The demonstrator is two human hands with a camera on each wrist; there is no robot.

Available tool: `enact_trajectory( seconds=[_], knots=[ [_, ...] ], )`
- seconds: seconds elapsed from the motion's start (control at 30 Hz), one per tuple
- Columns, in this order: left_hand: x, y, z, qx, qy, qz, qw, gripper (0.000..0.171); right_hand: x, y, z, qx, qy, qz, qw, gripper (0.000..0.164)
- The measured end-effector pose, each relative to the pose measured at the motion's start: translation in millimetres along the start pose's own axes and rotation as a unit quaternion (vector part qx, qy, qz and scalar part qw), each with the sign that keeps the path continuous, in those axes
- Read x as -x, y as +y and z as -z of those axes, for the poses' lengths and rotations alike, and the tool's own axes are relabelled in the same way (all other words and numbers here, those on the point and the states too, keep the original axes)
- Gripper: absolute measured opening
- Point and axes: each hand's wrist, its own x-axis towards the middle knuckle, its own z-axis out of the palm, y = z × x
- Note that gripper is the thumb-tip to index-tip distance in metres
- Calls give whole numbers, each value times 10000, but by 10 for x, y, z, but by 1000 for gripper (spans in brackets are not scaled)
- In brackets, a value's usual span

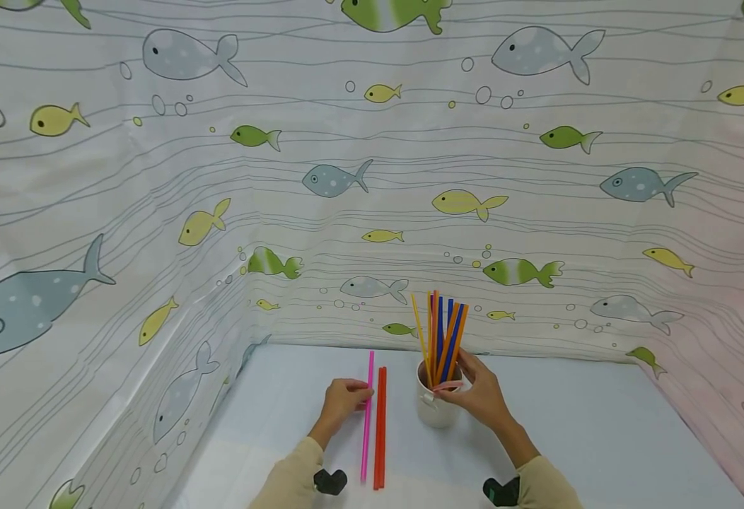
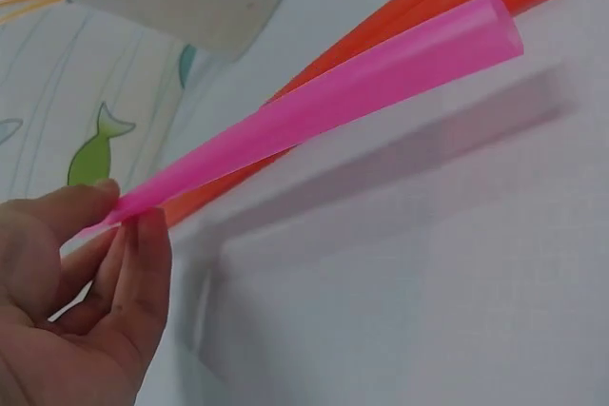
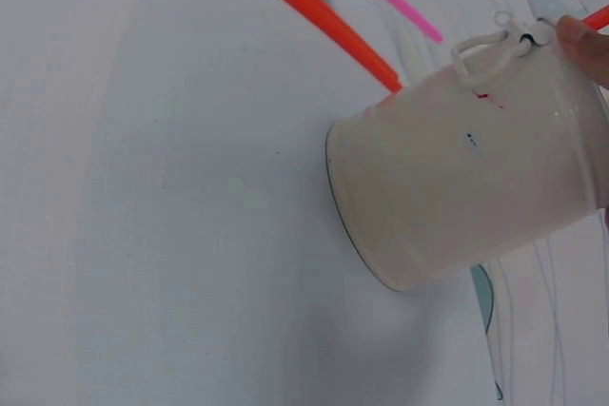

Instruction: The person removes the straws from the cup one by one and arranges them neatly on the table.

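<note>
My left hand (image 1: pixel 345 399) pinches a pink drinking straw (image 1: pixel 367 431) between thumb and fingertips. In the left wrist view the pink straw (image 2: pixel 343 102) hangs above the white surface and casts a shadow. Just right of it lie red-orange straws (image 1: pixel 380 428), side by side. My right hand (image 1: pixel 483 392) grips a white pail (image 1: pixel 436 410) at its rim, thumb at the front and fingers behind. Orange, blue and yellow straws (image 1: pixel 446 339) stand in the pail. Something red (image 3: pixel 597 18) shows beside the right thumb; I cannot tell whether the hand holds it.
A white table (image 1: pixel 576 424) carries everything. Behind and to the sides hangs a fish-patterned sheet (image 1: pixel 410 155). The pail has a small wire handle (image 3: pixel 485 62) on its side. Dark heart-shaped patches (image 1: pixel 330 482) show by both sleeves.
</note>
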Motion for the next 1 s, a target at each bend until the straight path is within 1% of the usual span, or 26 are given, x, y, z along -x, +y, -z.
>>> enact_trajectory(
  seconds=[0.23,0.43,0.57,0.73,0.8,0.9,1.0],
  knots=[
    [-42,-73,-70,-435,-17,-76,9990,22,1,5,-1,28,1,-38,10000,99],
    [-48,-100,-113,-353,10,-22,9994,22,1,14,2,-31,-6,12,10000,99],
    [-38,-123,-133,-359,18,-41,9993,23,8,17,4,-43,-9,50,10000,100],
    [-15,-94,-139,-485,52,-150,9987,23,4,17,4,-61,3,55,10000,101],
    [-5,-83,-136,-522,52,-188,9984,23,2,21,0,-49,12,127,9999,100],
    [6,-88,-132,-533,46,-214,9983,23,19,-132,18,-60,-3,158,9999,97],
    [-1,-119,-134,-574,34,-265,9980,23,19,-122,12,-49,0,180,9998,96]
  ],
)
